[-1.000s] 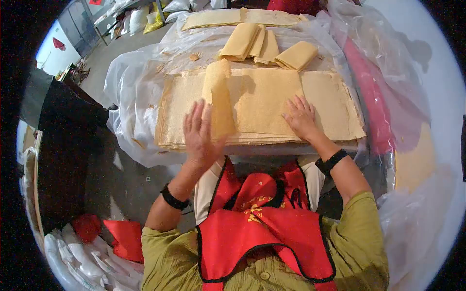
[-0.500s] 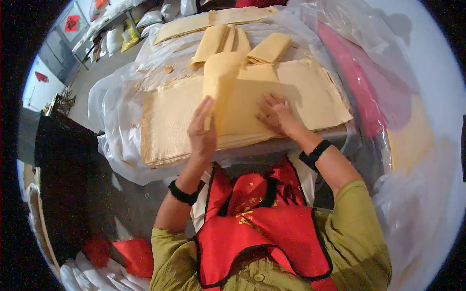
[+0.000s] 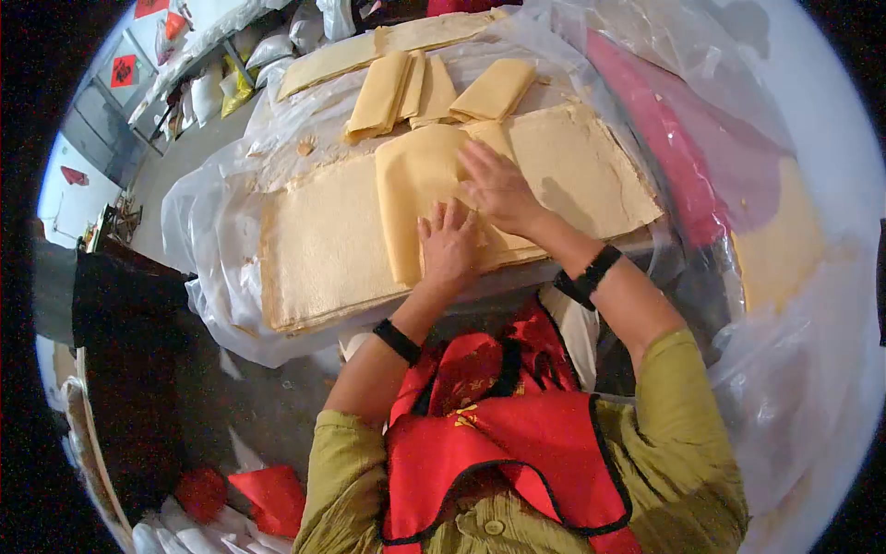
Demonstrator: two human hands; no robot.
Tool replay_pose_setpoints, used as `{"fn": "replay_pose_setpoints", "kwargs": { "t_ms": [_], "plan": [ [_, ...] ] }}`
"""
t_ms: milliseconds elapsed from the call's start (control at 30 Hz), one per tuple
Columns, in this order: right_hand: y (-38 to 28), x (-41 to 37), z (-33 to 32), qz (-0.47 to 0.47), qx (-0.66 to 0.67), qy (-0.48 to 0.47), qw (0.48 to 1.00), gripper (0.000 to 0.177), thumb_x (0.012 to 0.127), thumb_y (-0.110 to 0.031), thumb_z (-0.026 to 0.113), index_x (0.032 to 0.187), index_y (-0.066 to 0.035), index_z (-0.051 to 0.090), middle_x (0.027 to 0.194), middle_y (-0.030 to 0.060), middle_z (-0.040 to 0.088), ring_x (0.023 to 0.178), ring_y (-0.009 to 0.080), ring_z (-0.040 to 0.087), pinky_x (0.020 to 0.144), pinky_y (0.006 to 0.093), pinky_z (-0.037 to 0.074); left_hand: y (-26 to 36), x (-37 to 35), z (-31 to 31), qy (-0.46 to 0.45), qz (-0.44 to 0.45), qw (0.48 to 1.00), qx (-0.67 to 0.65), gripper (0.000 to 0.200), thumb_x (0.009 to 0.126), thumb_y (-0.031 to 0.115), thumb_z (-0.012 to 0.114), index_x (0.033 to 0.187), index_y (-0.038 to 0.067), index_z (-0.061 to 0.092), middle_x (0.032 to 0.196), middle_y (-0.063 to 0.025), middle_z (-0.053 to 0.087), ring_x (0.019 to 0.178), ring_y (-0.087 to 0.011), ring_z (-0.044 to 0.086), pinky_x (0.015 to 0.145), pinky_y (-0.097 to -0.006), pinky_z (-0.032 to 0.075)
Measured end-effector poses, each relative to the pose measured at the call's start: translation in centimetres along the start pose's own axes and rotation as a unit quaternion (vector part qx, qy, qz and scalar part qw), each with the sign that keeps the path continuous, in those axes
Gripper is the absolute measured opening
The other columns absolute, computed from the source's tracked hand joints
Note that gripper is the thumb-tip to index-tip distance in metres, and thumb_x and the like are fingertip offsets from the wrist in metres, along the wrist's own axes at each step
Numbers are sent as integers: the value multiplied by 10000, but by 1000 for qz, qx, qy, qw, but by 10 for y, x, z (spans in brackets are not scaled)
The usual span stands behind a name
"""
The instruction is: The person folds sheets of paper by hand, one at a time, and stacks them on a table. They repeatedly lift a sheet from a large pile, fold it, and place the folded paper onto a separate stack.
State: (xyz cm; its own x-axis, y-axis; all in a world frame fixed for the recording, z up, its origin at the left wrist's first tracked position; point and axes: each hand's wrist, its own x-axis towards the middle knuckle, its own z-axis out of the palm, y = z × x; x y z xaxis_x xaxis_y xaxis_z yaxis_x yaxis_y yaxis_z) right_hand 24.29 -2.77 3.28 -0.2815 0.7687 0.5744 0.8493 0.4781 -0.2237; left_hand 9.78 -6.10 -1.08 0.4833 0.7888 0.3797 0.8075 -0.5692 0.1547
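Note:
A thin yellow sheet (image 3: pixel 406 189) with a fine texture is folded over on a broad stack of pale yellow sheets (image 3: pixel 318 249). My left hand (image 3: pixel 449 249) presses on the near part of the folded sheet with its fingers spread. Farther up, my right hand (image 3: pixel 500 192) touches the sheet's right side, palm down and fingers apart. Neither hand grips anything. Behind the stack lie several folded yellow bundles, among them a left bundle (image 3: pixel 378 97) and a right bundle (image 3: pixel 496 89).
Clear plastic film (image 3: pixel 217 245) lies under the stack and hangs over the left edge. Another pile of yellow sheets (image 3: pixel 332 63) sits at the back. Pink material under plastic (image 3: pixel 660 138) runs along the right. White sacks (image 3: pixel 207 97) stand at the far left.
My left hand has brought the raised sheet down, folding it over onto the stack. My right hand has moved up and left onto it. The view has turned slightly.

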Motion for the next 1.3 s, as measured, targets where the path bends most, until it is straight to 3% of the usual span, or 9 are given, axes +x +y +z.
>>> {"fn": "replay_pose_setpoints", "kwargs": {
  "t_ms": [167, 433, 533, 767, 867, 967, 1033, 1233, 1300],
  "plan": [
    [8, 12, 31, 8, -72, -207, 976, 465, 869, -282, 395, 1272, -58, 336, 1361, 120, 268, 1271, 285, 224, 1007, 488, 188, 2, -6, -20, -37, 20, 997, -62, 487, 725, 323, 605, 1136, 87, 491, 1286, -179, 343, 1170, -384, 340, 934, -532, 285],
    [14, 5, 52, 15, -113, -159, 981, 479, 868, -294, 421, 1286, -78, 329, 1365, 120, 245, 1265, 307, 218, 992, 539, 182, -58, -8, -60, 126, -118, 983, -57, 639, 680, 329, 687, 1136, -49, 446, 1147, -262, 457, 1035, -370, 479, 865, -398, 404],
    [14, -7, 50, -10, -107, -155, 982, 472, 874, -302, 415, 1289, -97, 328, 1369, 111, 239, 1265, 304, 215, 1001, 538, 156, -82, -3, -55, -9, -257, 937, -236, 649, 677, 326, 690, 1136, -67, 453, 1031, -240, 547, 930, -315, 565, 790, -376, 455],
    [38, -18, 72, 14, -75, -141, 987, 473, 852, -260, 435, 1295, -130, 331, 1361, 71, 272, 1268, 283, 215, 1016, 512, 115, -119, 16, -16, 40, -342, 867, -359, 633, 755, 254, 658, 1168, -142, 388, 910, -166, 600, 755, -180, 584, 618, -290, 472],
    [37, -15, 64, -31, -138, -110, 984, 438, 884, -324, 370, 1254, -90, 365, 1322, 96, 346, 1234, 260, 298, 957, 490, 250, -102, 19, -45, -67, -351, 659, -661, 528, 771, 315, 612, 1093, -87, 495, 897, -155, 627, 816, -253, 612, 719, -331, 483],
    [57, -18, 72, -69, -146, -128, 978, 422, 885, -321, 359, 1240, -95, 385, 1307, 101, 370, 1229, 253, 309, 964, 447, 268, -60, 36, -74, -39, -323, 690, -647, 472, 823, 323, 550, 1103, -54, 502, 1040, -162, 565, 967, -259, 543, 825, -347, 431],
    [67, -20, 88, -20, 146, -139, 979, 417, 880, -307, 359, 1234, -90, 392, 1288, 110, 387, 1211, 262, 330, 958, 429, 283, -56, 49, -23, 51, -186, 813, -549, 478, 830, 333, 535, 1127, -39, 491, 1157, -184, 473, 1076, -261, 459, 891, -359, 375],
    [60, -17, 53, 245, 511, -147, 811, 408, 862, -258, 369, 1218, -61, 402, 1257, 137, 406, 1183, 277, 358, 951, 411, 305, 1, 81, 2, 103, 67, 971, -207, 514, 795, 339, 547, 1172, 0, 469, 1297, -245, 311, 1213, -410, 266, 989, -414, 262],
    [58, -18, 44, 299, 604, -141, 725, 406, 857, -242, 372, 1213, -51, 405, 1246, 147, 412, 1174, 283, 367, 949, 405, 312, 10, 79, -3, 15, 36, 972, -231, 551, 806, 402, 503, 1213, 37, 437, 1328, -205, 297, 1247, -391, 227, 993, -489, 214]
  ]
}}
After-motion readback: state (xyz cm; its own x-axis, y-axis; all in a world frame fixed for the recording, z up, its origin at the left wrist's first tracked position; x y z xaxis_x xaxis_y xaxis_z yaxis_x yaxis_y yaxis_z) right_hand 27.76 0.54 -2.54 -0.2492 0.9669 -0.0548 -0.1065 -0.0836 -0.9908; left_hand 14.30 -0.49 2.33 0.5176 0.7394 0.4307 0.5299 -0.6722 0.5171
